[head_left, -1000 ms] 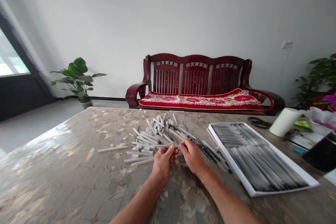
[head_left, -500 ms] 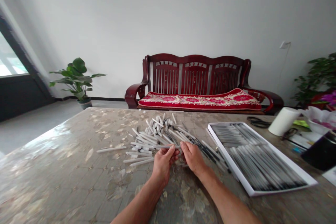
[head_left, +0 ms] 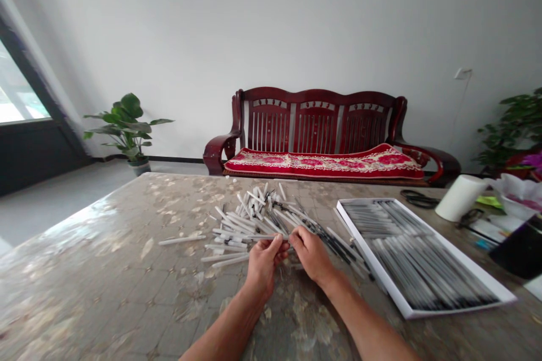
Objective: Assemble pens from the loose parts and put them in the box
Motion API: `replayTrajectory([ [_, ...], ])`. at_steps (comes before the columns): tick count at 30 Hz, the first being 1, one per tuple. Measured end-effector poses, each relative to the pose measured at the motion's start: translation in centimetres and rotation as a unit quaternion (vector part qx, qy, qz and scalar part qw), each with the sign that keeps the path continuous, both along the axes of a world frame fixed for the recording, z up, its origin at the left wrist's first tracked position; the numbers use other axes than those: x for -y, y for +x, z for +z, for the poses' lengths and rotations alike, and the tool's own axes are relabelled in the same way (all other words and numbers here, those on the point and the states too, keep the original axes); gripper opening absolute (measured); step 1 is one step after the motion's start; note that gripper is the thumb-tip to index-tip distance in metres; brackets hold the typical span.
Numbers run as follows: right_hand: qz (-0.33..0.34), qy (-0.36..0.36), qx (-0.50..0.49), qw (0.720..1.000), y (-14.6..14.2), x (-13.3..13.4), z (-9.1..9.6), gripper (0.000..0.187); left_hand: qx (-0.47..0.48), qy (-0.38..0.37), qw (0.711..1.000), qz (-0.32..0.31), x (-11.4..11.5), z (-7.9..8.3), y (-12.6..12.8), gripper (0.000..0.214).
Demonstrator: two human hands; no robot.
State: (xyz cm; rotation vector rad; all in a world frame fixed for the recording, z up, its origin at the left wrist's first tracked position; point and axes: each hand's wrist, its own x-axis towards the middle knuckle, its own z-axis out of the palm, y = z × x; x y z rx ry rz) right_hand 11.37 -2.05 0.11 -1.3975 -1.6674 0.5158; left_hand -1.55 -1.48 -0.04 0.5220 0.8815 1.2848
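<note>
Near the table's middle, my left hand [head_left: 266, 255] is closed in a pinch around a whitish pen [head_left: 256, 236]. The pen lies level, its one end pointing left over the pile. My right hand [head_left: 310, 251] pinches at the pen's other end, almost touching the left fingertips; the exact part between its fingers is hidden. Just beyond both hands spreads a loose pile of pen parts [head_left: 237, 220], white tubes mixed with dark-ended pieces. To the right of my right hand, a shallow white box [head_left: 404, 309] holds rows of clear pens with dark ends [head_left: 427, 265].
One white tube [head_left: 182, 240] lies apart on the patterned tabletop [head_left: 127, 293]. Behind the box are black scissors [head_left: 419, 198], a white roll [head_left: 460, 197] and a black object [head_left: 519, 248]. A red wooden bench [head_left: 322, 124] stands past the table; a potted plant [head_left: 129, 124] is at left.
My right hand has shifted slightly left and its fingertips now meet the pen's end, closing the small gap beside the left hand. The whole view has moved slightly.
</note>
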Motion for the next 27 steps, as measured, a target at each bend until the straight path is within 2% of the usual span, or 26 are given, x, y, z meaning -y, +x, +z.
replayTrajectory([
  [5,-0.022,-0.059,-0.064,0.996,-0.2,0.0,-0.1,0.045,-0.013,0.008,1.000,0.005,0.0,-0.2,0.0,0.043],
  [9,-0.007,-0.024,-0.048,0.999,-0.5,0.1,0.2,0.037,-0.022,0.019,1.000,0.007,0.1,-0.1,0.0,0.040],
  [12,-0.003,-0.069,-0.135,0.988,-0.8,0.2,0.2,0.038,-0.046,0.054,0.997,0.004,0.3,0.2,0.0,0.038],
  [14,0.002,-0.122,-0.209,0.970,-1.0,0.2,0.1,0.040,-0.064,0.080,0.995,0.007,0.4,0.4,0.1,0.036],
  [16,0.009,-0.145,-0.256,0.956,-0.9,0.1,0.2,0.042,-0.075,0.091,0.993,-0.012,0.4,0.6,0.1,0.036],
  [19,0.021,-0.119,-0.273,0.954,0.1,0.0,0.7,0.049,-0.070,0.079,0.991,-0.082,0.2,0.8,-0.3,0.039],
  [21,0.025,-0.098,-0.255,0.962,1.1,0.0,1.0,0.052,-0.047,0.043,0.986,-0.153,0.1,1.0,-0.8,0.039],
  [25,0.034,-0.089,-0.208,0.973,2.4,-0.1,1.3,0.054,0.011,-0.025,0.944,-0.328,0.3,1.2,-1.8,0.045],
  [27,0.046,-0.086,-0.189,0.977,2.5,-0.2,1.2,0.054,0.020,-0.019,0.927,-0.373,0.5,1.1,-2.0,0.043],
])
